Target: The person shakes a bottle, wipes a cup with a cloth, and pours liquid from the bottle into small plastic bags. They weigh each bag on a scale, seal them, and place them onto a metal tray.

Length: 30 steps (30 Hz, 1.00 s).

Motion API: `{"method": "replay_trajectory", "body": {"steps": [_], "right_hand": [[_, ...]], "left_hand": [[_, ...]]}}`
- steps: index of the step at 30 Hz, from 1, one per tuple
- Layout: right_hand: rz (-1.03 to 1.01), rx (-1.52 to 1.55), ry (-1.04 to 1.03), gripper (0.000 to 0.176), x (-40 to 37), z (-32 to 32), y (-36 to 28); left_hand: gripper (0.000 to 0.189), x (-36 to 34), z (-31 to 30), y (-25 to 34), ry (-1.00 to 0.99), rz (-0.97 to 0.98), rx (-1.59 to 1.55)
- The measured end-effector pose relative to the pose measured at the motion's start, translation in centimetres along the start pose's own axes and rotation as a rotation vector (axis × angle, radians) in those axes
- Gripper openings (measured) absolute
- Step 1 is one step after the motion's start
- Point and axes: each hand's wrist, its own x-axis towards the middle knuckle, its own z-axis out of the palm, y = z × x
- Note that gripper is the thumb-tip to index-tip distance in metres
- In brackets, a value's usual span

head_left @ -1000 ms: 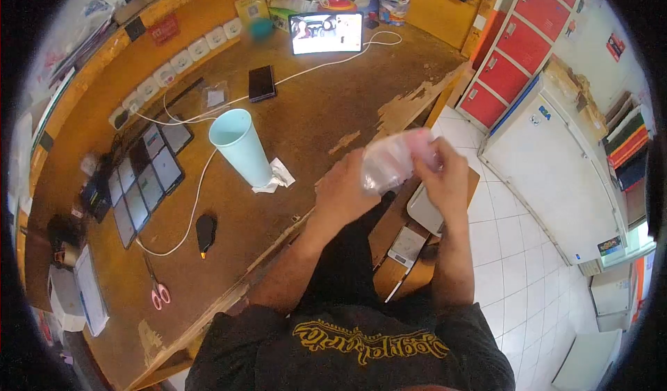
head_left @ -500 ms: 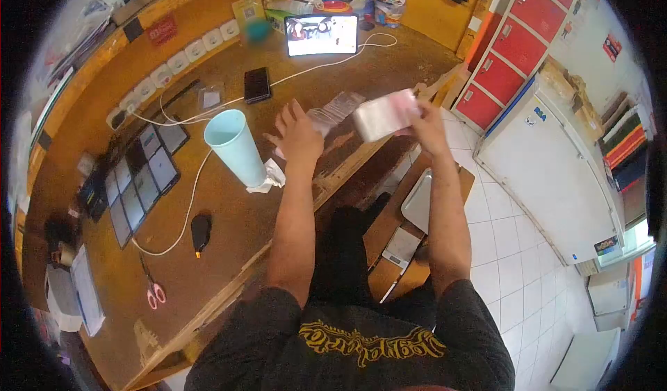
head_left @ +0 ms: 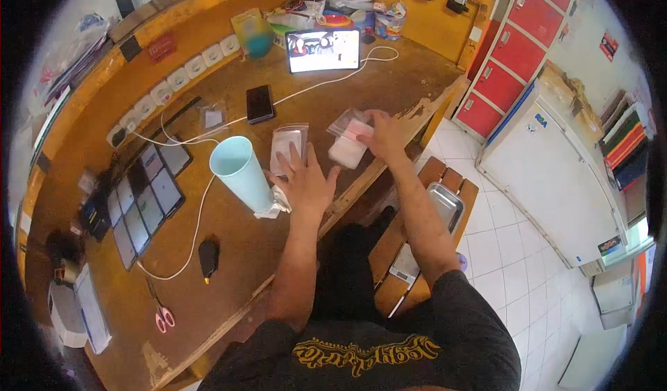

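Observation:
My left hand (head_left: 307,182) has its fingers spread, their tips over the lower part of a flat clear plastic packet (head_left: 286,143) with pale contents. Thumb and fingers of my right hand (head_left: 384,138) are at the right side of a white block-shaped packet (head_left: 349,149) with a pinkish patch, low over the table near its front edge. Clear plastic film (head_left: 340,122) shows at this packet's far end. Left of my left hand stands a light blue cup (head_left: 240,176), with crumpled white tissue (head_left: 279,202) at its base.
A lit tablet (head_left: 323,51) stands at the back beside a white cable. A dark phone (head_left: 260,104) lies nearer. Scissors (head_left: 164,317), a black-handled cutter (head_left: 208,259) and several phones lie to the left. A metal tray (head_left: 445,207) and small scale (head_left: 404,262) rest on a wooden bench.
My right hand has brought the white packet left and down toward the table. My left hand has shifted slightly lower, and the flat plastic packet now lies left of the white one.

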Motion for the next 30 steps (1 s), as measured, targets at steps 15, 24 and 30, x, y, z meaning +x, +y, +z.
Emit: {"method": "replay_trajectory", "body": {"steps": [15,24,30], "right_hand": [[0.178,0.118,0.057,0.020,0.1,-0.7,-0.2],[0.268,0.591,0.234,0.013,3.0,-3.9,-3.1],[0.194,0.658,0.195,0.018,1.6,-5.7,-3.1]], "left_hand": [[0.043,-5.3,-3.7,-0.1,0.285,0.441,-0.495],[0.042,-5.6,-3.0,0.3,0.178,0.479,-0.472],[0.040,-5.2,-3.0,1.0,0.141,0.483,-0.520]]}}
